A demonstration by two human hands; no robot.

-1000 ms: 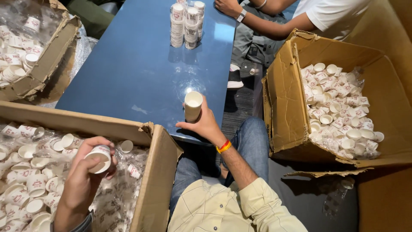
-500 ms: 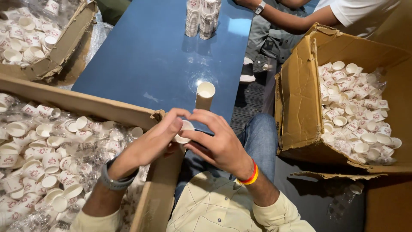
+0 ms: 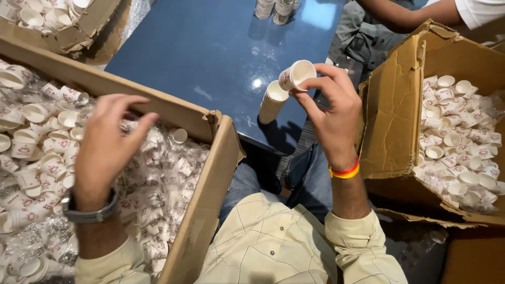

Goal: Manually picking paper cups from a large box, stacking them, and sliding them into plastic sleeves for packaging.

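We see our right hand (image 3: pixel 329 113) raised at centre right of the frame, its fingers (image 3: pixel 320 84) pinching a small white paper cup (image 3: pixel 296 75) by the rim and side. The cup is tilted, its open mouth turned toward the upper right. Just below and left of it a short stack of cups (image 3: pixel 272 101) stands on the near edge of the blue counter (image 3: pixel 210 52), leaning a little; the held cup is close above its top, and we cannot tell whether the two touch. A red and yellow band circles the right wrist.

Our left hand (image 3: pixel 108 144) hovers over the large cardboard box (image 3: pixel 208 210) at lower left, fingers (image 3: pixel 123 102) loosely spread and curled downward, holding nothing that we can make out. Under it lie many loose paper cups (image 3: pixel 42 158) mixed with crumpled clear plastic wrap (image 3: pixel 158 194). A dark watch sits on the left wrist.

At right a second open cardboard box (image 3: pixel 392 105) holds more white cups heaped together. Another box with cups (image 3: pixel 84 26) shows in the upper left corner. Several taller cup stacks (image 3: pixel 273 8) stand on the far end of the counter at the top edge, and another person's arm (image 3: pixel 405 16) reaches in at upper right.
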